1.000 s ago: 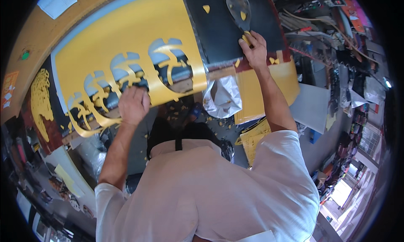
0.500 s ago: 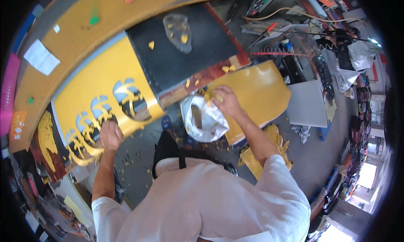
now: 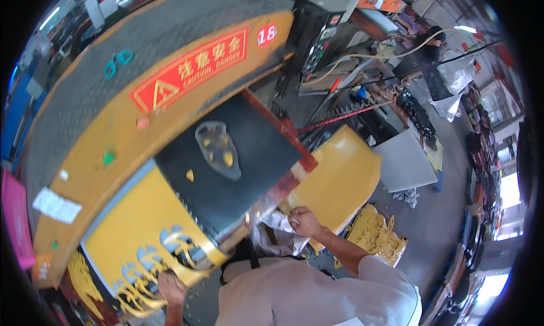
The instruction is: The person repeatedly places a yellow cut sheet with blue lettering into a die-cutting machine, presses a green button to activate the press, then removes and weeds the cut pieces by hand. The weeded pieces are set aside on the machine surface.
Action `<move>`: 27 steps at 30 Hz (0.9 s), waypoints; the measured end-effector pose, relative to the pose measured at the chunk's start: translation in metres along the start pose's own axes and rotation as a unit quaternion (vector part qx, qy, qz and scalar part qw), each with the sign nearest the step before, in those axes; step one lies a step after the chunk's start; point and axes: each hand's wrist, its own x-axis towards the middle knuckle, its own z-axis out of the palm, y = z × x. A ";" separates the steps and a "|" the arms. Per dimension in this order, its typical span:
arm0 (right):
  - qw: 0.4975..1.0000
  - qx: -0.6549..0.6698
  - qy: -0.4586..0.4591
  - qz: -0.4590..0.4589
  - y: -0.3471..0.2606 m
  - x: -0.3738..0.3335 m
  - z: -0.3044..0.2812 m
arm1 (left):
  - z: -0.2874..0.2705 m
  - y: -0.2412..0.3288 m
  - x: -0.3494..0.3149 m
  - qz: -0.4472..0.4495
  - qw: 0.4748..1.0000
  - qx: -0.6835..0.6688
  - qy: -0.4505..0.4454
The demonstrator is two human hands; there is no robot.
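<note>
My left hand [image 3: 171,288] is closed at the lower edge of a yellow sheet [image 3: 133,218], which has a row of large cut-outs and thin, tangled strips along that edge. My right hand [image 3: 305,221] has its fingers curled beside the rim of a white plastic bag [image 3: 277,241]; what they hold, if anything, I cannot make out. Beyond the hands lies a black board [image 3: 249,156] with a reddish, worn edge. On it rest a translucent, rounded cutting die [image 3: 218,150] and a few small yellow scraps, one of them a loose triangle [image 3: 190,175].
An orange machine beam [image 3: 122,136] with a red warning label [image 3: 190,71] arches across the far side. To the right are a plain yellow sheet [image 3: 340,178], a heap of yellow offcuts [image 3: 377,235] and a grey panel [image 3: 408,160]. Another person [image 3: 419,56] stands far right.
The view has tilted up, so more of the machine shows and everything sits lower. My right hand's fingers have curled in. Several yellow scraps are gone from the board's near edge.
</note>
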 end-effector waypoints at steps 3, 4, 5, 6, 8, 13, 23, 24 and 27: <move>0.983 0.163 0.023 0.084 0.014 0.039 -0.041 | -0.004 -0.003 0.003 0.009 0.999 -0.011 -0.041; 0.968 0.228 0.032 0.098 0.023 0.064 -0.062 | -0.004 -0.003 0.006 0.019 0.998 -0.001 -0.055; 0.941 0.327 0.044 0.077 0.033 0.093 -0.085 | -0.001 -0.001 0.011 0.021 0.999 -0.004 -0.029; 0.903 0.422 0.071 0.028 0.045 0.124 -0.110 | 0.002 0.000 0.017 0.023 1.000 -0.008 -0.003; 0.953 0.255 0.146 0.073 0.074 0.182 -0.163 | 0.016 0.004 0.037 0.008 1.000 -0.015 0.005; 0.830 0.407 0.325 0.198 0.177 0.345 -0.271 | 0.051 0.007 0.096 -0.007 0.999 -0.010 -0.034; 0.637 0.551 0.490 0.225 0.264 0.495 -0.370 | 0.062 0.001 0.128 -0.012 0.996 0.003 -0.084; 0.643 0.521 0.507 0.240 0.263 0.500 -0.376 | 0.062 0.001 0.129 -0.012 0.996 0.005 -0.086; 0.659 0.516 0.498 0.226 0.261 0.511 -0.385 | 0.060 0.000 0.131 -0.015 0.995 0.011 -0.096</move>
